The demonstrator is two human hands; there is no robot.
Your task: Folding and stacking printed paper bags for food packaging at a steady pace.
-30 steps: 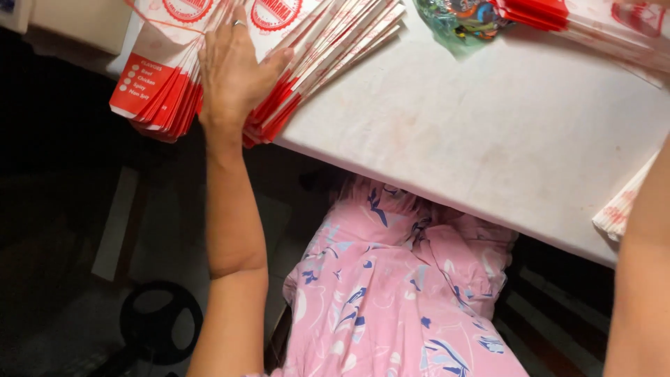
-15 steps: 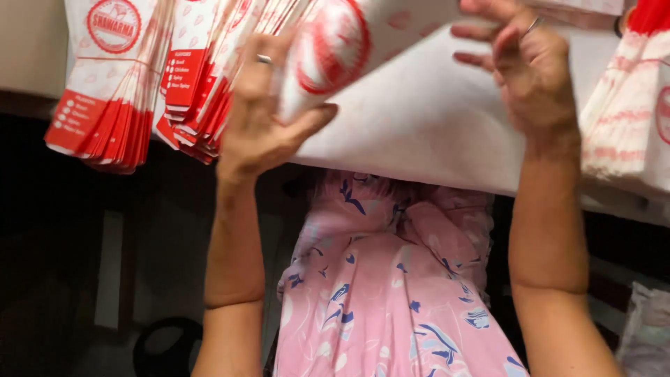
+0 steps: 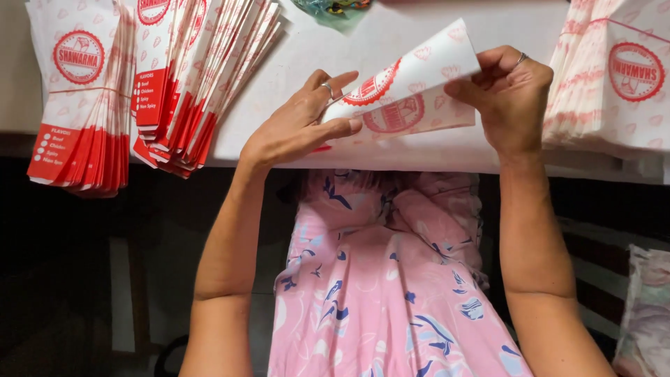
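Note:
A white paper wrapper sheet with red round prints (image 3: pixel 408 87) is held above the near edge of the white table (image 3: pixel 391 150), folded into a cone-like shape. My left hand (image 3: pixel 300 126) pinches its lower left end between thumb and fingers. My right hand (image 3: pixel 509 94) grips its upper right edge. Both hands wear a ring. A fanned stack of the same red and white wrappers (image 3: pixel 199 77) lies to the left of my left hand.
Another bundle of wrappers (image 3: pixel 84 98) lies at the table's far left. A pile of white and red sheets (image 3: pixel 614 77) sits at the right. A green plastic bag (image 3: pixel 335 8) is at the back. My lap in pink floral cloth (image 3: pixel 391 279) is below the table.
My left hand has left the fanned stack and taken one wrapper. My right hand has come in and gripped its other end, and the sheet is now folded between both hands.

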